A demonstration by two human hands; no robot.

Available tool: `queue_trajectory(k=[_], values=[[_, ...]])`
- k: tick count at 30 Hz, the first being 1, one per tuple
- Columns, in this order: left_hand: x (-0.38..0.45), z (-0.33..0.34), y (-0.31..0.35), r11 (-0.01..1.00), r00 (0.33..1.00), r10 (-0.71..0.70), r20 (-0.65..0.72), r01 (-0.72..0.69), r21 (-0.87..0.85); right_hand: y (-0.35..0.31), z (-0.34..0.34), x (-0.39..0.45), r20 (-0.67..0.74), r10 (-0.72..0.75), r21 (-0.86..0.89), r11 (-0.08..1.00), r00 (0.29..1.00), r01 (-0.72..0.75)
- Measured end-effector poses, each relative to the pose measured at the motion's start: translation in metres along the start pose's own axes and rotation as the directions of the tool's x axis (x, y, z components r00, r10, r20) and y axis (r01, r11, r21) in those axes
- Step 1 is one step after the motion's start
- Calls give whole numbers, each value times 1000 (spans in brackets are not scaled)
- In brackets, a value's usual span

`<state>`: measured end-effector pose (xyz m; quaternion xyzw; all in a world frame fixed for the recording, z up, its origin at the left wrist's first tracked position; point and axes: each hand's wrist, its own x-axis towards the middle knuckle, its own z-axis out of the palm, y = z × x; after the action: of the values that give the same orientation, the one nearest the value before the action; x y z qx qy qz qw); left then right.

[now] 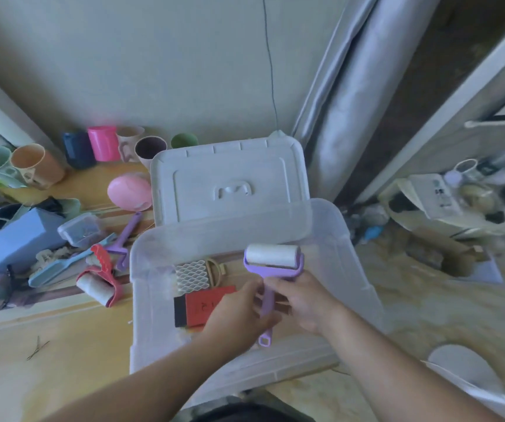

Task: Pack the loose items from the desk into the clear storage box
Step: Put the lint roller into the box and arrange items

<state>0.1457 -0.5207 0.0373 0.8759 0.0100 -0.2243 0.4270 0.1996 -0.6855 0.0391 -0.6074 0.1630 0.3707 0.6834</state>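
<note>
Early stage of packing. Purple lint roller (271, 263) held over the open clear storage box (351, 269), roll toward 12 o'clock, handle toward 6 o'clock; left hand (239, 312) and right hand (301, 303) both closed around the handle, fingers wrapped on it from either side. Already inside the box, at 9 o'clock of the roller: a white lattice-patterned piece (190, 275), a tan ring-shaped item (214, 271) and a red-and-black flat pack (204, 306). Lid (229, 178) propped behind the box at 12 o'clock. Still loose on the desk (47, 360), at 9 to 10 o'clock of the box: a red lint roller (100, 278), a second purple roller handle (124, 239), a blue brush (62, 269), a small clear case (79, 228), a blue box (16, 239), a pink rounded item (129, 191) and a row of cups (102, 144). Most of the task judged outstanding.
</note>
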Motion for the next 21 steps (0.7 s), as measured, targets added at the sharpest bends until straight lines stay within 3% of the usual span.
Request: queue_trajectory(k=[3, 6, 9, 12, 16, 18, 21], values=[[8, 17, 14, 983, 985, 100, 137, -119, 139, 21, -19, 12, -297, -12, -26, 1000, 955, 4], [11, 16, 14, 895, 953, 135, 271, -234, 379, 28, -50, 34, -488, 4, -210, 970, 873, -122], [10, 6, -5, 871, 943, 75, 325, -220, 438, 24, -68, 55, -501, 98, -346, 888, 860, -302], [0, -8, -26, 894, 957, 43, 287, -165, 417, 30, -72, 77, -461, 169, -460, 794, 871, -397], [-13, -26, -50, 915, 973, 1, 231, -94, 393, 24, -66, 74, -207, 189, -757, 591, 960, -279], [-15, -32, -58, 918, 976, -12, 219, -76, 390, 18, -60, 67, -114, 282, -894, 389, 953, -222], [-15, -36, -61, 923, 976, -12, 215, -73, 379, 21, -46, 75, -93, 399, -995, 4, 912, -103]])
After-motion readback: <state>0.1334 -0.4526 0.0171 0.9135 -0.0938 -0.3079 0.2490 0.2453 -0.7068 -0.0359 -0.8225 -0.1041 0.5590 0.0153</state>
